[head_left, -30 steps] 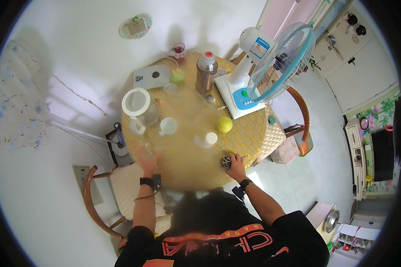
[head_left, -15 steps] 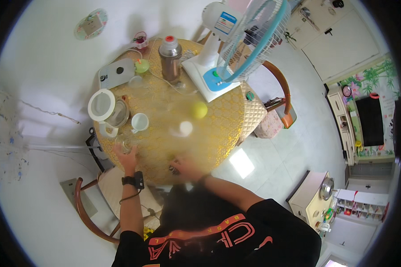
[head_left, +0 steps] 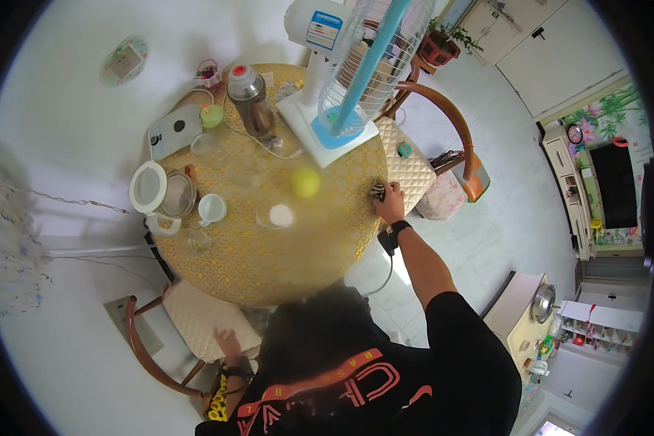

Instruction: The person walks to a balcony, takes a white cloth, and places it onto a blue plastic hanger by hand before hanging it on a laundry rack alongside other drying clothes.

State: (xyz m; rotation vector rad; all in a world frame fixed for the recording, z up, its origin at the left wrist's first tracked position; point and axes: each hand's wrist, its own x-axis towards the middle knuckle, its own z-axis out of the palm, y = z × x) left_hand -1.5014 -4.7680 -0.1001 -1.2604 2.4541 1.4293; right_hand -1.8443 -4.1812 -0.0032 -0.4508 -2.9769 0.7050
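Observation:
My right hand [head_left: 392, 203] is at the table's right edge, its fingers closed round a small black-and-white striped object [head_left: 378, 192] whose kind I cannot make out. Down by the left chair's cushioned seat, my left hand [head_left: 229, 346] hangs with its fingers apart, holding nothing. A clear glass cup [head_left: 194, 242] stands near the table's left edge, beside a white cup [head_left: 212, 209]. Further left is a glass kettle [head_left: 178, 195] with a white lid and handle. Near the middle lie a hazy yellow-green round thing [head_left: 306, 183] and a white round patch.
A fan [head_left: 334, 142] with a white and blue base stands at the back of the round table [head_left: 269, 272], next to a steel thermos [head_left: 252, 105] and a flat grey-white appliance [head_left: 176, 132]. Wooden chairs flank it: a left chair [head_left: 203, 312] and a right chair [head_left: 407, 171].
My right hand has moved right and away across the table to its right edge with the small object. My left hand has left the glass cup and drawn back to the left chair.

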